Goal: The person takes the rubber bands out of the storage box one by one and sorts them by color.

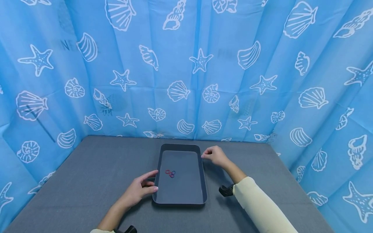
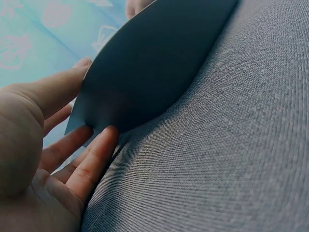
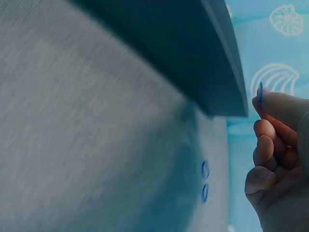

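My right hand (image 1: 215,156) hovers at the upper right edge of a dark grey tray (image 1: 186,187), pinching a small blue ring (image 3: 260,94), likely a rubber band, between thumb and fingertip. On the grey cloth beyond the tray's wall, two more blue rings (image 3: 203,193) show in the right wrist view; the head view hides them. The left hand (image 1: 137,191) rests against the tray's left side, thumb (image 2: 72,82) at the rim and fingertips touching the outer wall low down. Inside the tray, left of its middle, lies a cluster of small red, purple and blue rings (image 1: 171,174).
A grey cloth-covered table (image 1: 96,168) spreads around the tray. Behind it and at both sides hangs a blue curtain (image 1: 180,64) printed with white shells and starfish. A black wrist device (image 1: 226,191) sits at the right cuff.
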Available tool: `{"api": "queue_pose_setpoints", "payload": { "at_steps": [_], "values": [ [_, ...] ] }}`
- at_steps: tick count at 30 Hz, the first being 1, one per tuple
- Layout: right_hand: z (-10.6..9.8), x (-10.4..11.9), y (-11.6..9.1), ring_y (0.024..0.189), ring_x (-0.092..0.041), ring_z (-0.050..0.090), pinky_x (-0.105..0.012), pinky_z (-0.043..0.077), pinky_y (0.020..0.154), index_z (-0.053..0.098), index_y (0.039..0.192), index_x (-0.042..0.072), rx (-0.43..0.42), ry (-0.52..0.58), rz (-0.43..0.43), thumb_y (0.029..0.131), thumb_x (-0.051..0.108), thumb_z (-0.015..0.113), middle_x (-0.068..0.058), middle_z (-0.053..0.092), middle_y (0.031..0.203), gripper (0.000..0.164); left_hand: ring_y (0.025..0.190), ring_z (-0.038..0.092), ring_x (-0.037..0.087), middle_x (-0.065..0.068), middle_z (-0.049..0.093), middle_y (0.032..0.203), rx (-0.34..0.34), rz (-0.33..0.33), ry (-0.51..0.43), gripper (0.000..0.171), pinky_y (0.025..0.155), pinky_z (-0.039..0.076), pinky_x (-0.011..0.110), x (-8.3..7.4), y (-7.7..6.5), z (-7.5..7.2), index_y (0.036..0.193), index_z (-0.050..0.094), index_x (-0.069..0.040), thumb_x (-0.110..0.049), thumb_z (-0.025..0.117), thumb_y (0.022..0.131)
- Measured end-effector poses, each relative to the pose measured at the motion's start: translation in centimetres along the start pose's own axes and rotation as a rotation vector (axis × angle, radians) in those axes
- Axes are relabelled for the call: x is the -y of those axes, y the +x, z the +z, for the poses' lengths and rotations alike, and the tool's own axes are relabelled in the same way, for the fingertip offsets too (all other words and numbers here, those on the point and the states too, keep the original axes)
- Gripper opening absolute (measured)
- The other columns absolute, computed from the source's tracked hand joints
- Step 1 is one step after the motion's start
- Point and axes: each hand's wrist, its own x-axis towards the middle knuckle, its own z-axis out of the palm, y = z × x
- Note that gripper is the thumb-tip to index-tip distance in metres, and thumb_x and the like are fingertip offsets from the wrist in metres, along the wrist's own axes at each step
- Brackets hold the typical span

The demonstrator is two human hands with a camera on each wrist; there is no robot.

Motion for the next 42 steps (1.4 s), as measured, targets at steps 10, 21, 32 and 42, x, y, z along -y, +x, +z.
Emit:
{"api": "queue_pose_setpoints", "payload": {
  "at_steps": [10,21,32,42],
  "values": [
    [-0.2,-3.0,-1.1,0.071,-0.013,0.056,-0.032,0.046,0.064,0.072,0.08,0.004,-0.049,-0.04,0.036,0.089,0.006,0.069,-0.002,0.068,0.08,0.01,0.099,0.056,0.025,0.015,0.048,0.138,-0.023,-0.011,0.009,0.063,0.077,0.051,0.036,0.2,0.1,0.1,0.144,0.047,-0.013,-0.018,0.073,0.087],
    [0.4,-5.3,-1.7,0.064,-0.015,0.051,-0.032,0.042,0.06,0.069,0.075,0.005,-0.176,-0.126,0.125,0.088,0.008,0.071,-0.001,0.064,0.073,0.013,0.099,0.057,0.024,0.014,0.049,0.137,-0.029,-0.031,0.002,0.063,0.079,0.051,0.038,0.3,0.2,0.1,0.144,0.047,-0.014,-0.019,0.073,0.087],
    [0.5,-6.5,-1.3,0.062,-0.017,0.053,-0.032,0.041,0.057,0.069,0.075,0.004,-0.229,-0.156,0.24,0.089,0.009,0.07,-0.003,0.063,0.07,0.015,0.101,0.057,0.025,0.015,0.047,0.14,-0.028,-0.021,0.003,0.062,0.08,0.051,0.038,0.3,0.2,-0.1,0.144,0.047,-0.013,-0.016,0.073,0.088],
    [0.1,-6.7,-1.0,0.063,-0.019,0.054,-0.033,0.042,0.056,0.066,0.072,0.003,-0.273,-0.175,0.295,0.09,0.008,0.068,-0.006,0.066,0.075,0.019,0.1,0.057,0.025,0.016,0.048,0.137,-0.008,-0.004,0.0,0.063,0.078,0.051,0.035,0.4,0.2,-0.1,0.144,0.047,-0.012,-0.019,0.073,0.088]
  ]
}}
